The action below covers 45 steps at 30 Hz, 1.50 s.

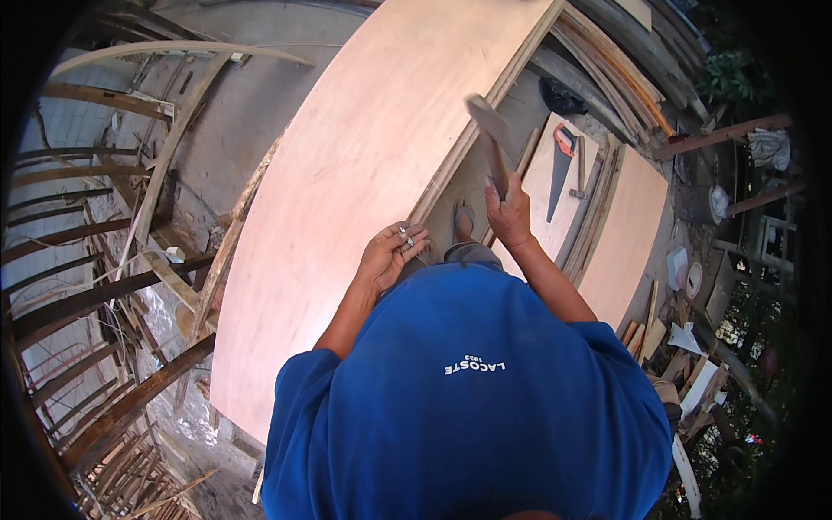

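My right hand [510, 212] is closed round the wooden handle of a hammer [496, 156]. The hammer is raised beside the edge of a large plywood sheet [347, 173], its head slightly blurred. At that same edge, my left hand [390, 257] is closed, with small shiny metal pieces that look like nails [406, 242] pinched in its fingers. The plywood, pale and pinkish, reaches from the top of the view down along my left side. Strips of wood run beneath its right edge. Whether a nail touches the sheet I cannot make out.
To my right, a handsaw [561, 169] with an orange handle and a second hammer [580, 173] lie on a board. Another plywood piece [626, 234] lies beyond them. Stacked planks [607, 61] fill the far right. Curved timber ribs [78, 225] stand at the left.
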Motion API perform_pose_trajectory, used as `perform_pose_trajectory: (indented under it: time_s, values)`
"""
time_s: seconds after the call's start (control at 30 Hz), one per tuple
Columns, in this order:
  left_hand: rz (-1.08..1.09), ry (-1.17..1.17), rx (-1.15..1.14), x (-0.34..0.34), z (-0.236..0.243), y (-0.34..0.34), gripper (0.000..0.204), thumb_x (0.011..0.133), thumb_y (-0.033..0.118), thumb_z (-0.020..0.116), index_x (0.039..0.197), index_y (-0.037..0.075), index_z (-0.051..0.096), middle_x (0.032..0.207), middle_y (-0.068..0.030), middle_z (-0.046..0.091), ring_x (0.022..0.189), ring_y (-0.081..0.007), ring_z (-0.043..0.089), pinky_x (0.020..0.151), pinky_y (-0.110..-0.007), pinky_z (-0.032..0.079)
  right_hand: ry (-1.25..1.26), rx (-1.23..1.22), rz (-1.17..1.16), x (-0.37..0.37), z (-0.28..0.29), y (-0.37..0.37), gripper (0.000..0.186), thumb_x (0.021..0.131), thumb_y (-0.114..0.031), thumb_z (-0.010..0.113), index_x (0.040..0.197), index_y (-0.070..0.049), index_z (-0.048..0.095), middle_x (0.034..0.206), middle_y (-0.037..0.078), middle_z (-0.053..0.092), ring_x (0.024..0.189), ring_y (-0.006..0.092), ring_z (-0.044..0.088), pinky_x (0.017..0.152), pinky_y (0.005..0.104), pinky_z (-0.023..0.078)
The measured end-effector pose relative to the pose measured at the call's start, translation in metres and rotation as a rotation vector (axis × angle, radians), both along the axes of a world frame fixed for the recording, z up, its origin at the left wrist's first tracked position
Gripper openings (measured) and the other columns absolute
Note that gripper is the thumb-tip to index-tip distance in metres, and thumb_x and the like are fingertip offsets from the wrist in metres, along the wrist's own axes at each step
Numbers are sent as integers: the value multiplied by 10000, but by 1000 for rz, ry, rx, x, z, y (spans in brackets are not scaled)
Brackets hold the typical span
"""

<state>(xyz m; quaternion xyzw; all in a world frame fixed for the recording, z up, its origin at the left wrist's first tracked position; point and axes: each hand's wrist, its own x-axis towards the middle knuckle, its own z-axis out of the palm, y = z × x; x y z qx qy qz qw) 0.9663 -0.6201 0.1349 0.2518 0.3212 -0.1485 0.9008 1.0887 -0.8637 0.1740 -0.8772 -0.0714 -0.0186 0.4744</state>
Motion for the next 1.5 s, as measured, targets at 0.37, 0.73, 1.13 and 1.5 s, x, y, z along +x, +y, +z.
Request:
perform_pose_trajectory:
  time_s: [0.37,0.73,1.13,1.5]
  values:
    - [-62,33,23,-24,-1,10,150,1022,51,622,1131,-52,620,1121,-207,713,1051,-306,738,886,-397,661,-124,-8,-24,4,-28,-1,344,1002,-317,647,1066,4,543,823,340,666,851,543,662,712,586,516]
    - [-225,56,279,-28,-5,-13,190,967,136,754,1077,-4,686,985,-116,754,792,-151,727,715,-280,618,234,-416,136,22,-68,-28,334,978,-276,638,1109,21,559,937,347,692,919,540,672,833,617,515]
    - [-652,39,461,-63,-43,-21,178,922,173,804,946,13,729,822,-53,730,662,-87,653,564,-232,522,508,-300,296,26,-72,-50,402,987,-331,642,1157,31,607,957,313,702,869,482,705,767,557,545]
    - [-793,-155,495,-87,-41,-22,225,946,82,722,1148,-13,755,1043,-75,781,983,-115,717,873,-271,567,297,-455,450,-18,-56,-69,382,1008,-342,642,1046,30,561,819,338,682,809,548,674,678,598,522]
